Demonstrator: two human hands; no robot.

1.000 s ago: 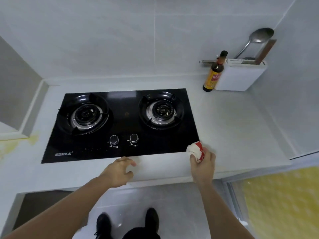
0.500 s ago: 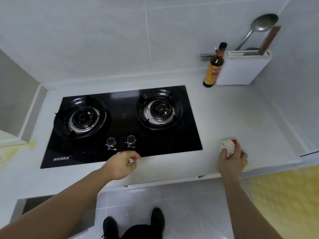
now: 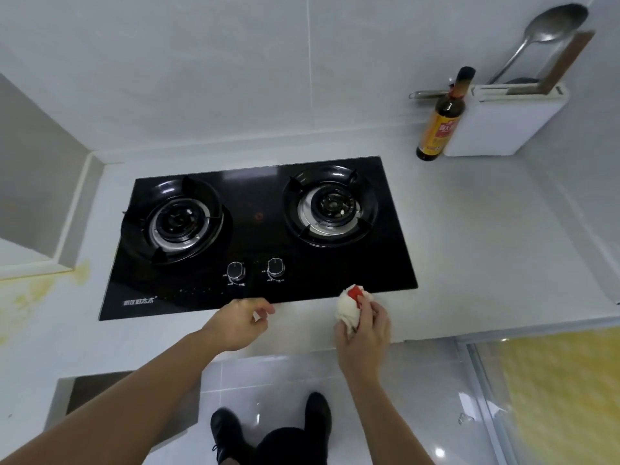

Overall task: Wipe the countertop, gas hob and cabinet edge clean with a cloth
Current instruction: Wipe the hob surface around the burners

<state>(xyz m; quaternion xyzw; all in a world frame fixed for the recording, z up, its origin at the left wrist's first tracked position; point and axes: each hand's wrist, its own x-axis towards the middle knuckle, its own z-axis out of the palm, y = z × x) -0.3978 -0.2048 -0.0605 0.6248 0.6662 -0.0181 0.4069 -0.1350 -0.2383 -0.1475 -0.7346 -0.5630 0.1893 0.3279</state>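
Far beyond the right hand, a sauce bottle (image 3: 442, 123) stands just beside a white holder (image 3: 506, 124) with a ladle (image 3: 540, 38).

Bare countertop (image 3: 486, 250) lies right of the hob (image 3: 258, 236) — only a bottle (image 3: 441, 129) and utensil holder (image 3: 503, 125) stand at the back wall.

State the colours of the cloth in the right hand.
White with a red patch, cloth, head view.
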